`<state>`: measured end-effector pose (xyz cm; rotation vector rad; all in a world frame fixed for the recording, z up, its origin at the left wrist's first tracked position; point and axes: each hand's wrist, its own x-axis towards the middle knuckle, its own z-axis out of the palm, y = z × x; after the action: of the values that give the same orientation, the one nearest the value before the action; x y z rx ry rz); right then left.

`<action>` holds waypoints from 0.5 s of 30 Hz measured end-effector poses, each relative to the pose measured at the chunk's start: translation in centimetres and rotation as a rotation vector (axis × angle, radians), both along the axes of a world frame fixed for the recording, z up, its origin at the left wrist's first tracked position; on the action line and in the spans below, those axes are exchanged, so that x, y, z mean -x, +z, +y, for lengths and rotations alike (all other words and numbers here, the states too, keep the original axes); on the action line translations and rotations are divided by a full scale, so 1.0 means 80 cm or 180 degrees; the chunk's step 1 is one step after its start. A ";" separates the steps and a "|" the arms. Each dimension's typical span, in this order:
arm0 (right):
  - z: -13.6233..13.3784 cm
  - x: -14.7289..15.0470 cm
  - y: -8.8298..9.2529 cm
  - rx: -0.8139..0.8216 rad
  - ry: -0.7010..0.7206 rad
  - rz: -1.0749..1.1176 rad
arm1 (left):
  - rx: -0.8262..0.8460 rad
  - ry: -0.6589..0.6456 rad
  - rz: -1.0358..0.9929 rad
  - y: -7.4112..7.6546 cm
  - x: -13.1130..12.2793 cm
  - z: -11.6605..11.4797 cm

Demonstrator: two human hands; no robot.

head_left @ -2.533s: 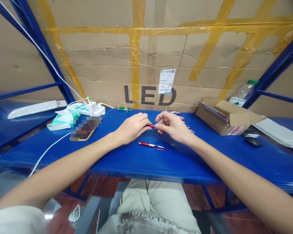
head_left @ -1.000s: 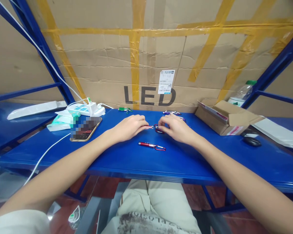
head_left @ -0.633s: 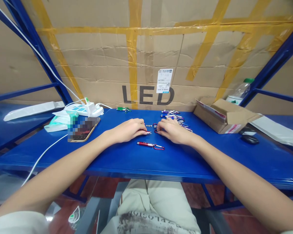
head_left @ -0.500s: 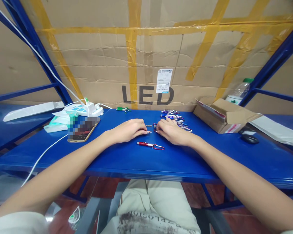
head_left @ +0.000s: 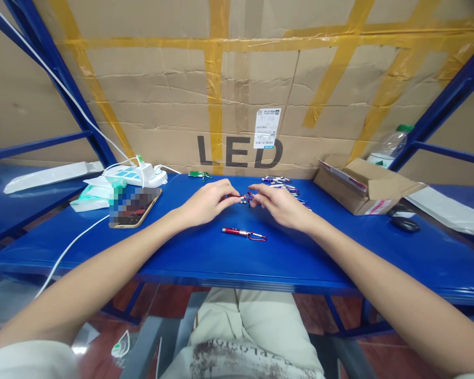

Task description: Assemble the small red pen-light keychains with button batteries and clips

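Between finger and thumb, my left hand [head_left: 215,202] pinches the body of a small red keychain flashlight [head_left: 243,197]. At its other end, my right hand [head_left: 282,206] has thumb and fingers about the red carabiner clip [head_left: 252,196], with the index finger stretched out above. The fingers partly hide how clip and body meet. Small silver button cells lie on the table just under the hands, largely covered. Nearer to me rests another red keychain flashlight [head_left: 244,233] with its clip pointing right. Several blue and purple flashlights [head_left: 278,181] lie behind my right hand.
A green keychain flashlight [head_left: 199,175] lies at the back of the blue table [head_left: 205,263]. To the left are a phone [head_left: 138,210], a power strip [head_left: 136,173] and a tissue pack [head_left: 95,196]. An open cardboard box [head_left: 363,184] and a black mouse [head_left: 405,224] stand right.
Both hands have risen slightly and moved away from me, bringing the red flashlight up over the button cells. My right index finger has straightened. The red flashlight in front stays put.
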<state>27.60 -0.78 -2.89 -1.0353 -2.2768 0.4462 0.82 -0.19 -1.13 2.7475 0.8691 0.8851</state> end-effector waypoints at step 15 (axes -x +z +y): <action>0.000 0.001 -0.002 0.0567 0.0354 0.0584 | -0.0170 -0.0095 -0.0206 0.000 0.002 0.001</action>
<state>27.56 -0.76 -3.04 -0.9137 -2.1665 0.7703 0.69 -0.09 -1.14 2.7520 0.8027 0.9998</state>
